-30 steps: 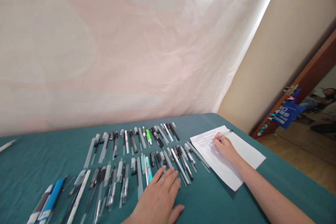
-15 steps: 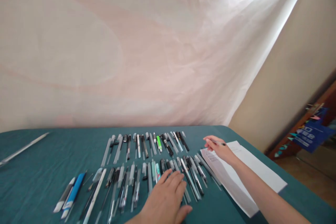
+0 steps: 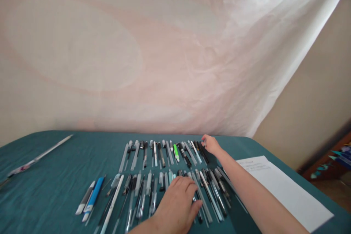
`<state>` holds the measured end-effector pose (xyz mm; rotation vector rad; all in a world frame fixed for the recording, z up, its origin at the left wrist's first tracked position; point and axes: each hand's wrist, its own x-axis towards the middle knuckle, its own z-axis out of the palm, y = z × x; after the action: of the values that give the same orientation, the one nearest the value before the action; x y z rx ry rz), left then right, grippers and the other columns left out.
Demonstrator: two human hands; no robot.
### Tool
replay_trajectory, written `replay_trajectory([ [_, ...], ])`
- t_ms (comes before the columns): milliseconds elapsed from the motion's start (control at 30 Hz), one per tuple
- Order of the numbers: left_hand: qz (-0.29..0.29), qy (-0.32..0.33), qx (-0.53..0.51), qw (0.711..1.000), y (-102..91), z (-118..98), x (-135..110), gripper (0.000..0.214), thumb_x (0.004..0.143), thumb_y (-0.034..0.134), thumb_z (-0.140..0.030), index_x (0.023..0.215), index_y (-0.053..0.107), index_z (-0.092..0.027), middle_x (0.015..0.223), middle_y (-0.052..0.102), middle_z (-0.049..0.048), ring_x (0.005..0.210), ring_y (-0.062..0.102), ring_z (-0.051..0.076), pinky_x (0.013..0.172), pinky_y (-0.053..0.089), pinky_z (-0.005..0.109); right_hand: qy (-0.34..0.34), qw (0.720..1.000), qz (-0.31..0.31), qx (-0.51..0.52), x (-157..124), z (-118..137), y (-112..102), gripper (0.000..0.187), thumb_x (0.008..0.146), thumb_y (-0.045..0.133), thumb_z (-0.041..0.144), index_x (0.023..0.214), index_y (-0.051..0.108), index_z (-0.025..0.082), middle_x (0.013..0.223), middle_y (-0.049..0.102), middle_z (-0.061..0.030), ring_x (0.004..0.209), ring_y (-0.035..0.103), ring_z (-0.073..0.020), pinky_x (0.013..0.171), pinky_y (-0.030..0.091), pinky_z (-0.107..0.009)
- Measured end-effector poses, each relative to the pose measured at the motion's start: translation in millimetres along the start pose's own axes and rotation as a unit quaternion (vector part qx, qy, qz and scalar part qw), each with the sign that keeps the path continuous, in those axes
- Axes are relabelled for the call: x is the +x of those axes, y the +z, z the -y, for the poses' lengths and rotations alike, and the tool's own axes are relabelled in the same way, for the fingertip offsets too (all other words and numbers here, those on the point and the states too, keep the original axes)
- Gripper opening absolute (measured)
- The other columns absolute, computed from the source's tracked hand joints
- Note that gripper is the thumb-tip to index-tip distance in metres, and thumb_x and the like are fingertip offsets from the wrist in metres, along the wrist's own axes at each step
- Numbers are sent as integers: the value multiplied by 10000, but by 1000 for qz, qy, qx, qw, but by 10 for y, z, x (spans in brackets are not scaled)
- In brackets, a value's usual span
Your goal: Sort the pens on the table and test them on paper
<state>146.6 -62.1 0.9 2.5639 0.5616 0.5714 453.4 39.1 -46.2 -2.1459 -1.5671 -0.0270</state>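
Right hand point(image 3: 211, 146) is stretched forward, fingertips curled at the right end of the far pen row point(image 3: 164, 153), beside a black pen point(image 3: 203, 152); whether it grips, cannot tell. The pens' long axes run away from the person. Left hand point(image 3: 178, 204) lies open and flat on the near pen row point(image 3: 137, 193), farther from that pen.

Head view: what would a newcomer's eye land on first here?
Two rows of pens lie side by side across the teal table, a green pen standing out in the far row. The left hand rests flat on the near row, while the right hand reaches to the far row's right end; whether it grips a pen is unclear. A white sheet lies at the right.
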Motion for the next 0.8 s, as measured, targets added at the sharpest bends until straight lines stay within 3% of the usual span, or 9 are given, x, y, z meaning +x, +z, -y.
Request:
replay_trajectory([
  [167,-6,-15,-89,996,-25,-23,-30,304,832,435,-270,1117,530,-222,1120,529,83,1038,473,235,920,358,392,-10,1000,4,-12,-224,-30,-273,154,638,561,127,783,613,142,679,635,-63,675,574,-182,648,390,-268],
  [267,-30,-27,-192,980,-1,-16,1,322,849,409,-264,1154,511,-249,1070,542,68,976,515,198,878,395,341,-42,999,10,6,-470,138,-479,178,676,541,162,843,600,158,694,639,-35,649,579,-155,646,411,-247],
  [333,-69,-55,-280,956,43,15,44,305,855,403,-270,1132,527,-242,988,566,60,905,547,176,832,423,314,-81,996,19,38,-696,375,-584,192,726,509,205,906,572,181,750,641,-13,657,586,-132,645,428,-224],
  [433,-150,-120,-407,893,127,88,101,293,843,428,-292,1110,518,-211,997,569,78,880,567,181,738,466,291,-164,974,23,157,-1088,820,-677,172,748,507,211,914,545,185,749,621,-7,639,588,-127,614,454,-219],
  [533,-219,-153,-463,845,185,146,120,274,808,494,-296,1055,516,-179,1022,570,96,917,557,196,731,470,292,-227,956,2,187,-1423,1167,-690,189,755,503,149,929,551,202,818,606,-20,701,584,-131,660,462,-232],
  [600,-228,-158,-484,830,202,158,122,233,788,528,-294,978,533,-159,952,595,91,874,567,194,735,466,299,-257,947,-1,190,-1561,1275,-654,224,766,484,110,950,557,214,856,593,-32,765,577,-142,701,463,-249],
  [800,-201,-185,-540,797,165,111,143,195,741,585,-305,841,575,-138,811,627,68,777,584,185,708,460,295,-280,936,-70,200,-1673,1253,-466,268,792,464,90,1016,542,215,881,558,-54,821,556,-163,737,468,-283],
])
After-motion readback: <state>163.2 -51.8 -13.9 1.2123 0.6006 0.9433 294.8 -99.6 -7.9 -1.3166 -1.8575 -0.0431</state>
